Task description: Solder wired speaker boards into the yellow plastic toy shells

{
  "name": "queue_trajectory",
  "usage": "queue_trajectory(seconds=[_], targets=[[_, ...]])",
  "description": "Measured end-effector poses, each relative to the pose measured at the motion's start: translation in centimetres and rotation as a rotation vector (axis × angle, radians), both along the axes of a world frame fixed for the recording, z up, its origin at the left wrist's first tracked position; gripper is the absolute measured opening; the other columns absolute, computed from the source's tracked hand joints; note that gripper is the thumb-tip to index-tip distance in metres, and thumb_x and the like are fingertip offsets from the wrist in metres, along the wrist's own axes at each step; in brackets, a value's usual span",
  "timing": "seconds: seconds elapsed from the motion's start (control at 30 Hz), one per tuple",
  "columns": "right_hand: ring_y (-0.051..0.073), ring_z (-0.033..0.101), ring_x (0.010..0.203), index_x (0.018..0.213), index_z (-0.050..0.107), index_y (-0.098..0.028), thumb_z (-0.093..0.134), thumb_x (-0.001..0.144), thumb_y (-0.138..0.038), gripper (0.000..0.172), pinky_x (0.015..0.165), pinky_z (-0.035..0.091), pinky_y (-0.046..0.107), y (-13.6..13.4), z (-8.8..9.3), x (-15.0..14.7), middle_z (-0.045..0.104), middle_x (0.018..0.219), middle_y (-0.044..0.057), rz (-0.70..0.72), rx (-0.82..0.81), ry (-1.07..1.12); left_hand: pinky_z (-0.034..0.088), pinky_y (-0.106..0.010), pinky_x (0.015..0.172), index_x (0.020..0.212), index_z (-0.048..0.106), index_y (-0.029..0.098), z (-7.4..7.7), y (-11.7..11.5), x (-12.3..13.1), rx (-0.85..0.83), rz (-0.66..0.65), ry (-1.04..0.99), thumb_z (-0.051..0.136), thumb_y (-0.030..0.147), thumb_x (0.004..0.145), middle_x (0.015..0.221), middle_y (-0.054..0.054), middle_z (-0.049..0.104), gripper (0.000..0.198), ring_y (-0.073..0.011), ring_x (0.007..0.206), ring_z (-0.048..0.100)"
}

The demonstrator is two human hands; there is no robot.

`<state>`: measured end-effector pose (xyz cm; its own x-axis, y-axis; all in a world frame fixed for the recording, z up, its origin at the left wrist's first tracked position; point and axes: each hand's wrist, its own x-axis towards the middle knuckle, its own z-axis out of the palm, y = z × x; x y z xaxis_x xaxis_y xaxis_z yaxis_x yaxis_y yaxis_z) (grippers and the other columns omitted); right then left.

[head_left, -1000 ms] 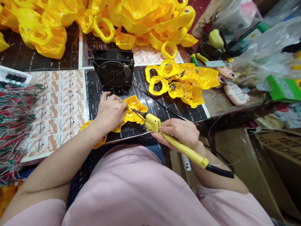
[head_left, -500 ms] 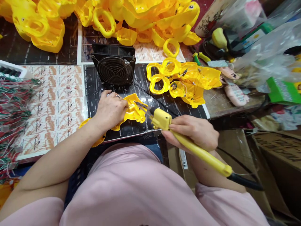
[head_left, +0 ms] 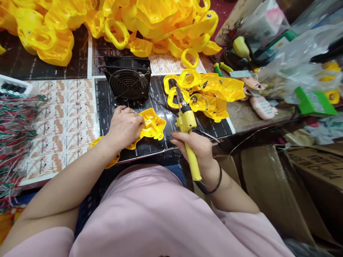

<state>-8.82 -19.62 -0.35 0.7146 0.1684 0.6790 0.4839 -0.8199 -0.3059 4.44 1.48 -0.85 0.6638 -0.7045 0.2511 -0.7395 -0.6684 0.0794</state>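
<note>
**Yellow soldering tool (head_left: pixel 187 122) swings away from the held shell (head_left: pixel 155 124)**

Its tip, over that piece half a second ago, now points toward the wired shells (head_left: pixel 213 105); contact is unclear. The right hand (head_left: pixel 199 144) grasps its handle. The left hand (head_left: pixel 125 126) stays closed on the held shell at the surface's (head_left: pixel 105 116) near edge, the black fan (head_left: pixel 129 84) farther from that edge.
</note>
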Motion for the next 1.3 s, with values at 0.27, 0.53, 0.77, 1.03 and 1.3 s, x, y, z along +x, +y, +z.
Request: queue_trajectory(seconds=[0.27,0.53,0.77,1.03,1.3], targets=[[0.013,0.066,0.07,0.107,0.069,-0.022,0.066,0.094,-0.04,0.022,0.063,0.052,0.021,3.1,-4.4,2.2,0.069,0.077,0.001,-0.056,-0.132,0.009,0.048,-0.053,0.096,0.071,0.072,0.021,0.0,0.4,0.0,-0.055,-0.058,-0.073,0.055,0.027,0.088,0.076,-0.008,0.074,0.025,-0.0275,0.085,0.069],[0.014,0.067,0.067,0.108,0.065,-0.022,0.072,0.09,-0.028,0.02,0.066,0.053,0.022,-4.0,-1.5,0.7,0.072,0.082,0.002,-0.343,-0.117,-0.273,0.041,-0.05,0.117,0.129,0.064,0.032,6.1,4.9,-1.3,-0.518,-0.051,-0.14,0.062,0.024,0.091,0.132,-0.003,0.067,0.039,-0.0316,0.132,0.056],[0.013,0.055,0.045,0.103,0.069,-0.019,0.069,0.09,-0.041,0.026,0.043,0.035,0.024,-13.5,-2.1,2.2,0.069,0.066,0.003,-0.656,-0.403,-0.407,0.055,-0.044,0.096,0.096,0.074,0.024,3.6,7.8,-0.2,-0.268,-0.025,-0.092,0.052,0.034,0.095,0.103,-0.007,0.076,0.025,-0.0253,0.1,0.071],[0.012,0.037,0.027,0.085,0.074,-0.024,0.077,0.074,-0.064,0.042,0.028,0.019,0.026,-15.7,-3.0,5.2,0.05,0.041,0.0,-0.636,-0.34,-0.448,0.049,-0.048,0.097,0.127,0.066,0.018,3.5,12.3,12.8,0.117,0.529,0.076,0.048,0.046,0.083,0.135,-0.017,0.062,0.055,-0.038,0.122,0.057],[0.019,0.05,0.025,0.106,0.07,-0.036,0.082,0.075,-0.052,0.037,0.026,0.033,0.028,-11.7,-1.8,2.7,0.062,0.047,-0.002,-0.597,-0.169,-0.539,0.027,-0.061,0.115,0.16,0.021,0.012,4.0,12.7,22.1,-0.151,0.92,0.188,0.049,0.056,0.082,0.169,-0.02,0.001,0.094,-0.0436,0.155,0.002]])
